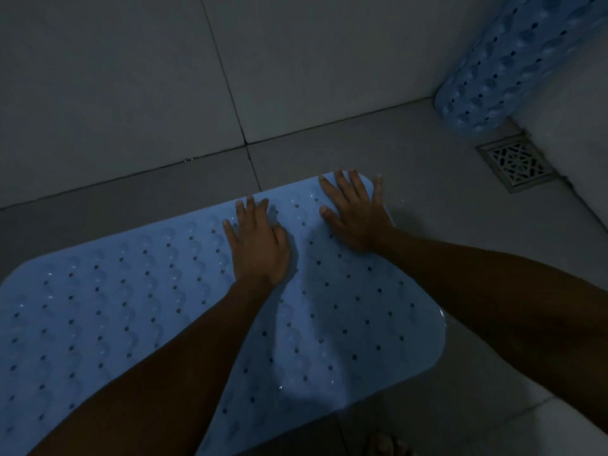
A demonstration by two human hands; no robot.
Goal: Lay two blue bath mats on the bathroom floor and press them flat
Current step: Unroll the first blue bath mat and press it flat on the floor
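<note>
A blue bath mat (125, 311) with rows of small holes lies spread on the grey tiled floor, filling the lower left and middle. My left hand (258, 241) presses flat on it near its far edge, fingers straight. My right hand (357, 213) presses flat on the mat's far right corner, fingers spread, the little finger reaching past the edge onto the tile. A second blue bath mat (513, 64), rolled up, leans in the upper right corner against the wall.
A square metal floor drain (516, 162) sits in the floor at the right, just below the rolled mat. A tiled wall (131, 77) rises behind the mat. My toes (386, 444) show at the bottom edge.
</note>
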